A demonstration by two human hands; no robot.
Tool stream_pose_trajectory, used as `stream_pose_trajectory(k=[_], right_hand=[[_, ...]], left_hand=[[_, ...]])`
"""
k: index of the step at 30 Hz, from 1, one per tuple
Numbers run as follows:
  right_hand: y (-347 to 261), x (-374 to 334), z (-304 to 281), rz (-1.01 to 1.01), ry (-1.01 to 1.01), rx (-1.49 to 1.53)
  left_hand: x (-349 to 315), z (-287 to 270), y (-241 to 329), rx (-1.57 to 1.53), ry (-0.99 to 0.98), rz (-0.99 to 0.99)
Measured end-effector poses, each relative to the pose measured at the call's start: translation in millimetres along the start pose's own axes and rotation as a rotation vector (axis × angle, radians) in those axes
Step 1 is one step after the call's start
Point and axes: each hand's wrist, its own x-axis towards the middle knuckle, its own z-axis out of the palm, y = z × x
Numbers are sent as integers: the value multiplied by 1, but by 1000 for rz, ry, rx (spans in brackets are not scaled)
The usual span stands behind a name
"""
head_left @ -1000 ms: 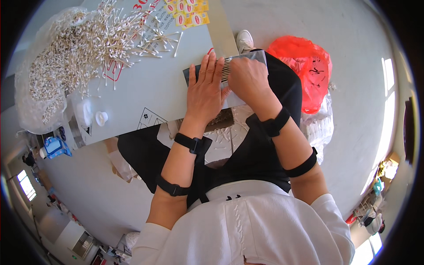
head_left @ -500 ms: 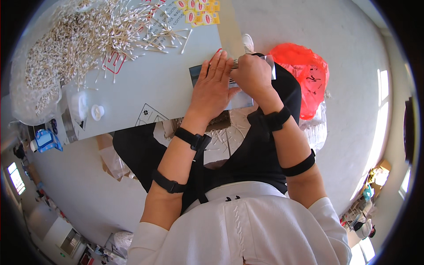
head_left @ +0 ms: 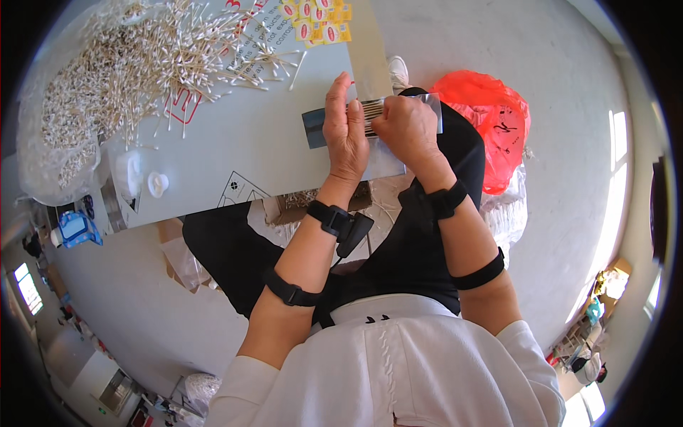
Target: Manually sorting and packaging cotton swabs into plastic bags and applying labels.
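Note:
Close to the table's right corner, a row of cotton swabs point(head_left: 372, 112) shows between my hands, in what looks like a clear plastic bag point(head_left: 433, 107). My right hand point(head_left: 407, 128) is closed over the right part of this bag, its fingers curled under and partly hidden. On its edge stands my left hand point(head_left: 344, 132), fingers stretched out and thumb raised, against the left end of the swabs. A dark, flat strip point(head_left: 313, 129) sticks out to the left from beneath that hand.
A large heap of loose cotton swabs point(head_left: 135, 64) covers the table's far left. Small yellow packets point(head_left: 316, 20) lie at the far edge. A white round cap point(head_left: 158, 183) sits near the left. Beyond my right knee is a red plastic bag point(head_left: 491, 121); an open box point(head_left: 306, 203) shows below the table edge.
My left hand has turned from lying flat, palm down, to standing on its edge, and its forearm has shifted right. More of the swab row shows. My right hand keeps its grip.

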Motion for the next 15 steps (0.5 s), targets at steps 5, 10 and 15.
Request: stream_pose_trajectory(k=[5,10,15], right_hand=[[3,-1,2,-40,31,16],[6,-3,1,-51,39,39],[13,-4,-2,-51,98,75]], left_hand=[[2,-1,-4,-4,-2,21],[5,0,2,35,-70,36],[6,-19,3,432,-197,270]])
